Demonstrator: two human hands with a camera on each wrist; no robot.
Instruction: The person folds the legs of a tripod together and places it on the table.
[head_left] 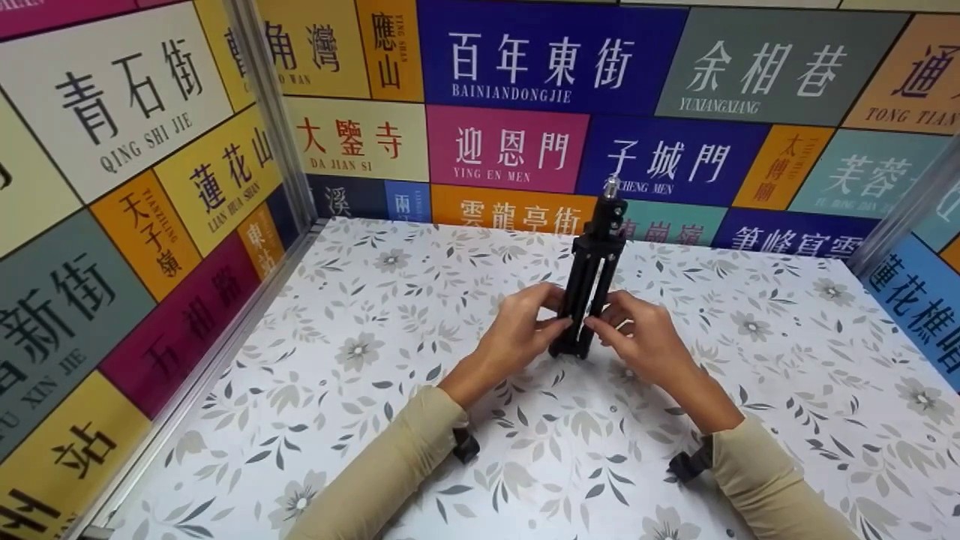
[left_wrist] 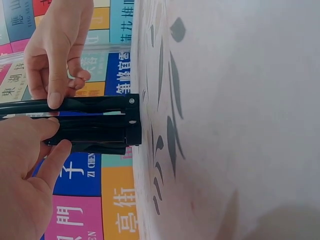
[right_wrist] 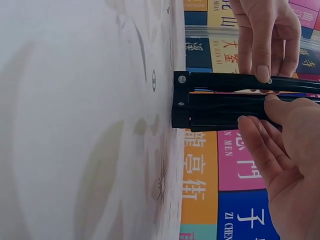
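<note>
A black tripod stand with a silver stud on top stands nearly upright on the table, its legs folded together. From the left, my left hand pinches a leg low down between thumb and fingers. On the other side my right hand pinches another leg at about the same height. The left wrist view shows the black foot ends of the legs right at the tabletop. In the right wrist view a narrow gap runs between two of the legs.
White cloth with grey leaves and flowers covers the table. Behind it rises a wall of coloured panels with Chinese lettering, and a similar panel wall stands at the left. Black straps hang under both sleeves.
</note>
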